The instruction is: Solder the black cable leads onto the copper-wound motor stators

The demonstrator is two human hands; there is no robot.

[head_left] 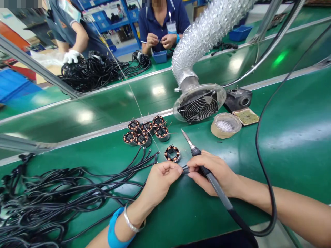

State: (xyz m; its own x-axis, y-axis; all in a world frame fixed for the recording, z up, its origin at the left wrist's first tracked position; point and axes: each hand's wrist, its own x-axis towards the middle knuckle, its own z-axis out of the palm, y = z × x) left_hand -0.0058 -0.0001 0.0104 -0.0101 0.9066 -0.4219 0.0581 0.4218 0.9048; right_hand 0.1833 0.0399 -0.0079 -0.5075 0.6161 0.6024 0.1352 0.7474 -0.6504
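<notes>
My left hand [165,175] pinches a thin black cable whose end pieces [185,168] show between my two hands. Held in my right hand [216,172] is a soldering iron [212,181], its metal tip pointing up and to the left; the fingertips of that hand are at the cable's end pieces. Just beyond my hands, a copper-wound stator ring [172,154] lies on the green table. Farther back to the left stands a group of several similar stators [142,138] with thin wires sticking out.
Black cables [85,189] cover the table's left side. Behind my hands hangs a fume fan [199,106] on a silver duct [191,44]. A round tub [225,125] and a sponge tray [246,116] sit back right. Two people work across the belt.
</notes>
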